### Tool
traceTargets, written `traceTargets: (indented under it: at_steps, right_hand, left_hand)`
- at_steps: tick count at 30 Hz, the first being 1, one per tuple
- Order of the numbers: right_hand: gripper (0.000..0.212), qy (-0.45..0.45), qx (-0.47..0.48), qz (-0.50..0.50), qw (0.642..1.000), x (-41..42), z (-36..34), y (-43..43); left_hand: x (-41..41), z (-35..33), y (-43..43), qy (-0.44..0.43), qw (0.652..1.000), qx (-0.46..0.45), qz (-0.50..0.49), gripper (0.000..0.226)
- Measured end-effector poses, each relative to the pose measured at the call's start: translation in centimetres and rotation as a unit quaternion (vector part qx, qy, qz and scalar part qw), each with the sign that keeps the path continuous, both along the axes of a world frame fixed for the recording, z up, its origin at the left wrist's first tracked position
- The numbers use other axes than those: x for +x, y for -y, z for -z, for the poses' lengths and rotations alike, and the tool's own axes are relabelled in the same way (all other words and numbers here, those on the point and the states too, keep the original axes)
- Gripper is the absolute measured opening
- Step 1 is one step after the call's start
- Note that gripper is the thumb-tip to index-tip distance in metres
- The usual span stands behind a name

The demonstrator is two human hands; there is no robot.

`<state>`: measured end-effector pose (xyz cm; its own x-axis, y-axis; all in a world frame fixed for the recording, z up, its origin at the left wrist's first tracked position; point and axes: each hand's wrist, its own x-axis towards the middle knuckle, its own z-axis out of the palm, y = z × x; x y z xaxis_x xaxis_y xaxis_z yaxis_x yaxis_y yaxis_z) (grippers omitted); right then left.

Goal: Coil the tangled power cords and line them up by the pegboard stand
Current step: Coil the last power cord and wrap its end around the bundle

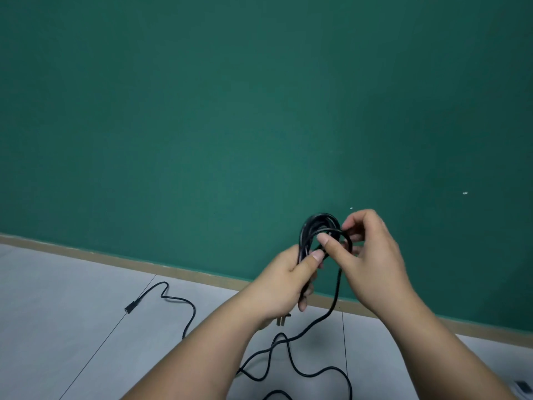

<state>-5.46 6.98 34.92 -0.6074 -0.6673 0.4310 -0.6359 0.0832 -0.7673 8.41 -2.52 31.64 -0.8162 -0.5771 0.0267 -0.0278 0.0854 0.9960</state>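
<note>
The left hand (288, 281) is closed around a black coil (320, 225), fingers wrapped behind the strands and thumb pressed across the front. The coil is held upright in the air, its top well above the baseboard (86, 256) and in front of the green wall (230, 111). The right hand (372, 255) is at the coil's right side. Its thumb and curled fingers pinch one loop of the cord (334, 295) where it crosses the top of the coil.

From that loop the loose cord hangs down past the baseboard to the grey tiled floor (57, 298). There it lies in slack bends on the near side of the baseboard and runs out of view at the bottom edge. A plug (281, 320) with metal prongs sticks out under the left hand, just on the near side of the baseboard. Another stretch of cord lies on the floor further left, close to the baseboard, and ends in a small black connector (131, 308). How it joins the rest is hidden by the left forearm.

A small pale and dark thing (523, 389) lies on the floor far from the baseboard, cut off by the corner; what it is cannot be told.
</note>
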Motion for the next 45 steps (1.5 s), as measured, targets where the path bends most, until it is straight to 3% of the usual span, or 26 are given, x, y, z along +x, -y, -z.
traceTargets:
  at_steps: [4, 7, 9, 12, 14, 20, 25, 29, 34, 38, 42, 45]
  right_hand:
    - [0.036, 0.207, 0.062, -0.141, 0.966, -0.7, 0.9, 0.0]
    - [0.016, 0.23, 0.125, -0.223, 0.939, -0.7, 1.2, -0.4]
    - [0.015, 0.224, 0.105, -0.243, 0.938, -0.1, 1.0, -0.3]
    - [0.018, 0.241, 0.006, -0.206, 0.949, 1.1, 0.0, 0.2]
    - [0.017, 0.243, -0.05, -0.155, 0.956, 1.5, -0.4, 0.4]
    - [0.014, 0.254, -0.069, -0.055, 0.963, 1.8, 0.1, 0.7]
    - [0.022, 0.199, -0.066, 0.016, 0.978, 0.7, 0.3, 0.4]
    - [0.025, 0.259, -0.062, 0.0, 0.964, 0.5, 0.3, 0.5]
    - [0.044, 0.342, 0.059, -0.158, 0.925, 1.1, 0.6, 0.3]
    - [0.064, 0.311, 0.235, -0.239, 0.889, 2.2, 1.4, 0.2]
    - [0.04, 0.262, 0.221, -0.302, 0.889, 2.8, 1.6, 0.5]
    - [0.03, 0.303, 0.197, -0.296, 0.884, 2.5, 0.8, 0.5]
  left_hand:
    - [0.2, -1.0, 0.9, -0.081, 0.988, 0.113, -0.068, 0.026]
    - [0.4, -1.4, 1.5, -0.107, 0.979, 0.144, -0.095, 0.028]
    - [0.5, -1.2, 1.6, -0.098, 0.983, 0.106, -0.117, 0.028]
    - [0.7, -0.4, 1.8, -0.034, 0.989, -0.038, -0.139, 0.03]
    - [0.7, -0.1, 1.6, -0.006, 0.99, -0.072, -0.125, 0.03]
    - [0.1, -0.8, -0.5, -0.046, 0.998, -0.014, -0.045, 0.026]
    - [-0.1, -0.8, -1.1, -0.03, 0.999, 0.034, 0.003, 0.024]
    - [-0.4, -0.7, -1.0, -0.053, 0.996, 0.07, 0.005, 0.021]
    - [-0.6, -1.7, -0.7, -0.119, 0.98, 0.141, -0.079, 0.025]
    - [0.0, -2.4, 1.0, -0.165, 0.942, 0.222, -0.19, 0.024]
    - [0.5, -1.8, 3.3, -0.202, 0.92, 0.153, -0.299, 0.022]
    - [0.8, -1.5, 5.0, -0.207, 0.9, 0.123, -0.365, 0.02]
